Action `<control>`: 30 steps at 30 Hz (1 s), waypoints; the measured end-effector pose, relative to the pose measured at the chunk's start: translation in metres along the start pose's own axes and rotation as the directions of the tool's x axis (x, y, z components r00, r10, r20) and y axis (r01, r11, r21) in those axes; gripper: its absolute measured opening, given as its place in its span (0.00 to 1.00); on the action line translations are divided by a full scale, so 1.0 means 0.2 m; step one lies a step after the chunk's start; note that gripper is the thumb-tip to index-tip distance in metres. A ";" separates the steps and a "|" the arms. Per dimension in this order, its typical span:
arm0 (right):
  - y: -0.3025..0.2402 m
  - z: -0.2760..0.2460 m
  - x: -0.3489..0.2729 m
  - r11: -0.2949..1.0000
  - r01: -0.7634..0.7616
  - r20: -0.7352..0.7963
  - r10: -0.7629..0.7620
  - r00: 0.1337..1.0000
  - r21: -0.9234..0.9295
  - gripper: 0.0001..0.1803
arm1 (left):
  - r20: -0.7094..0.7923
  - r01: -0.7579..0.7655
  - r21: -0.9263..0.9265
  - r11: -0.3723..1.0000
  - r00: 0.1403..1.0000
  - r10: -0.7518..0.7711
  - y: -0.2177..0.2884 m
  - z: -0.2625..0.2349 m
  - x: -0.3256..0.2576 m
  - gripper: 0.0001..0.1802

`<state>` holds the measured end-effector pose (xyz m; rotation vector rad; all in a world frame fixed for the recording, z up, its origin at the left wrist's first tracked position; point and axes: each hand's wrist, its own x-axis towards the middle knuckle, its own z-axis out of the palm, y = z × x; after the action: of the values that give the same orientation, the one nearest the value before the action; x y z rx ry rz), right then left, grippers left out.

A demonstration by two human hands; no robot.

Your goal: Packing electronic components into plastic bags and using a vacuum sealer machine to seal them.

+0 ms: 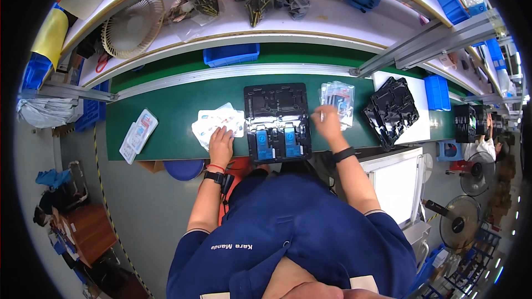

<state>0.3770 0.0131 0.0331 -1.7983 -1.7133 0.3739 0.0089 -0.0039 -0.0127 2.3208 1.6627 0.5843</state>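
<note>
My left hand (pixel 221 143) lies with fingers stretched out on a loose pile of white printed packets (pixel 224 116). Right of it, a black plastic tray (pixel 275 93) lies opened out, its near half holding two blue-and-black rectangular pieces (pixel 291 141) side by side. My right hand (pixel 329 124) is between that tray and a stack of clear flat packages (pixel 344 98). Its fingers are curled together, thumb and index close to each other; anything between them is too small to make out.
Two white printed packages (pixel 138 133) lie at the bench's left. Black moulded trays (pixel 392 112) are piled on a white board at the right. A blue bin (pixel 231 54) stands at the back, below a shelf (pixel 343 22) with bagged parts. A metal rail (pixel 188 80) crosses the bench.
</note>
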 end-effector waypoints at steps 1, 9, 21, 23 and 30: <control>-0.07 0.05 -0.03 0.997 0.014 0.188 -0.027 0.982 0.072 0.12 | 0.003 -0.003 -0.004 1.000 1.000 0.003 0.01 0.00 0.00 0.17; -0.24 0.17 -0.05 0.994 -0.053 0.535 0.095 0.840 -0.093 0.18 | 0.060 0.099 -0.065 0.993 0.994 -0.095 0.06 -0.03 0.03 0.22; -0.64 -0.13 0.10 0.867 0.083 0.393 -0.305 0.867 0.491 0.09 | 0.550 0.527 -0.834 0.161 0.815 0.184 0.60 -0.23 0.20 0.12; -0.72 -0.15 0.06 0.863 0.034 0.229 -0.172 0.958 0.505 0.09 | 0.522 0.509 -0.851 0.131 0.847 0.101 0.65 -0.29 0.22 0.12; -0.87 -0.33 -0.05 0.941 0.167 -0.032 -0.165 0.986 0.294 0.05 | 0.311 0.304 -0.950 -0.067 0.934 -0.175 0.74 -0.56 0.26 0.11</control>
<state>0.2763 -0.0182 0.1866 -1.4290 -1.6886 0.5205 0.0989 -0.0084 0.1573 0.8208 0.8448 1.0734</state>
